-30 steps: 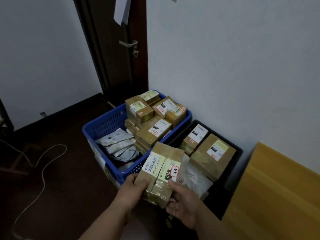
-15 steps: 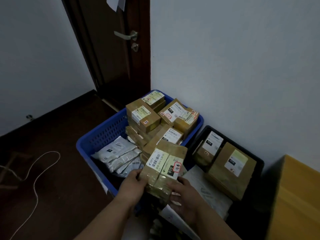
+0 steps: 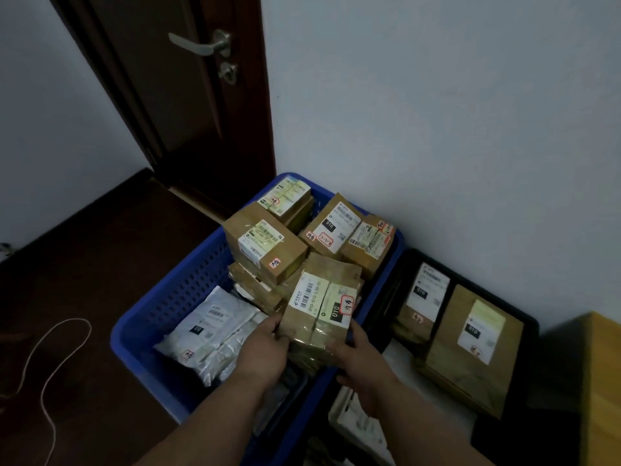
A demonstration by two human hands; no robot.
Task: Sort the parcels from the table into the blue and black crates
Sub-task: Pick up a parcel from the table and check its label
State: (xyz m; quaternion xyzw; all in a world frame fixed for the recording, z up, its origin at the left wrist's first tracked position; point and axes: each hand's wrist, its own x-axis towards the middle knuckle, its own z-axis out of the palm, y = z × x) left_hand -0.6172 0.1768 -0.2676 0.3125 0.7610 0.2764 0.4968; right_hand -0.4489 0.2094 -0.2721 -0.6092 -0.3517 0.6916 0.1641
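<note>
Brown taped parcel (image 3: 321, 309) held over the blue crate (image 3: 188, 297), fingers (image 3: 268, 326) of both hands clamped on its near end.

Left hand (image 3: 263, 353) grips the left edge, right hand (image 3: 361, 359) the right; label up, probably to read it before setting it on the stacked boxes. Two-handed hold suits a bundle that looks like two packets taped together. Black crate (image 3: 524, 326) just right, two labelled boxes inside. Crate floors, fingertips under the parcel and label print are hidden or unreadable; worktop (image 3: 601, 381) cut off at right.
</note>
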